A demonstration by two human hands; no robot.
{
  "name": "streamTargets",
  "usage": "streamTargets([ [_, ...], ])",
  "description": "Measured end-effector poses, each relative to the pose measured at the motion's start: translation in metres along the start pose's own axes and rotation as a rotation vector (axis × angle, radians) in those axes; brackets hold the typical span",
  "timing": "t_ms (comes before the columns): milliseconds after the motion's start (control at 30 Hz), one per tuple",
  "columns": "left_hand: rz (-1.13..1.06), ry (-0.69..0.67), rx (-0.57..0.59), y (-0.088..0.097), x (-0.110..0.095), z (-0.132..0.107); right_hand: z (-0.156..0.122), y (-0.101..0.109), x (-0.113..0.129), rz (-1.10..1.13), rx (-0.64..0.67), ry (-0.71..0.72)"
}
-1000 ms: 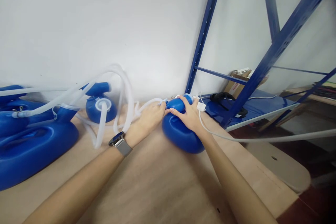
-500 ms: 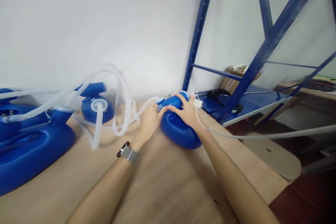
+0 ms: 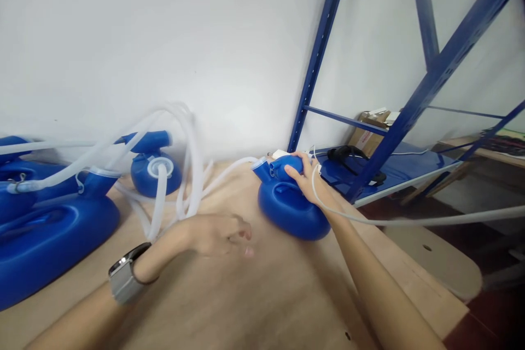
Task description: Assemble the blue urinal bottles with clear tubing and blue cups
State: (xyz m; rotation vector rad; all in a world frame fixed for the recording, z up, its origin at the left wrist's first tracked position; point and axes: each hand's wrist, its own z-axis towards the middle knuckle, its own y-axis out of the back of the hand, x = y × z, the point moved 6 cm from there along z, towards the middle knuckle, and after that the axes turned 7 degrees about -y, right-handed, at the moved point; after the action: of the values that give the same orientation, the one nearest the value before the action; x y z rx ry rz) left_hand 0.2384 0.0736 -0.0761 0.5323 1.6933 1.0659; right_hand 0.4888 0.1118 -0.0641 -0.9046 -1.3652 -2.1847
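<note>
Gripping a rounded blue piece (image 3: 281,166), the right hand (image 3: 304,178) has thumb and fingers closed about its near-right end, at the far side of the blue bottle (image 3: 289,210). Bottle rests on the brown tabletop (image 3: 262,295), its neck angled up and left. Left hand (image 3: 217,235): half open, fingers loosely curled, empty, over the tabletop, apart from the bottle, near the translucent hose (image 3: 196,164).

The left hand (image 3: 217,234) is softened by blur, and part of the blue plastic bottle (image 3: 293,210) is covered by the right hand (image 3: 304,176). Left of both hands, a larger blue bottle (image 3: 84,238) is cut off by the frame's edge; nearer than the right hand, a dark speck (image 3: 348,335) is too small to be identified.
</note>
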Motion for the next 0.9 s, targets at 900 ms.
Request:
streamTargets([
  [900,0.056,0.042,-1.032,0.076,0.055,0.123,-0.005,0.002,0.005,0.126,0.102,0.144],
])
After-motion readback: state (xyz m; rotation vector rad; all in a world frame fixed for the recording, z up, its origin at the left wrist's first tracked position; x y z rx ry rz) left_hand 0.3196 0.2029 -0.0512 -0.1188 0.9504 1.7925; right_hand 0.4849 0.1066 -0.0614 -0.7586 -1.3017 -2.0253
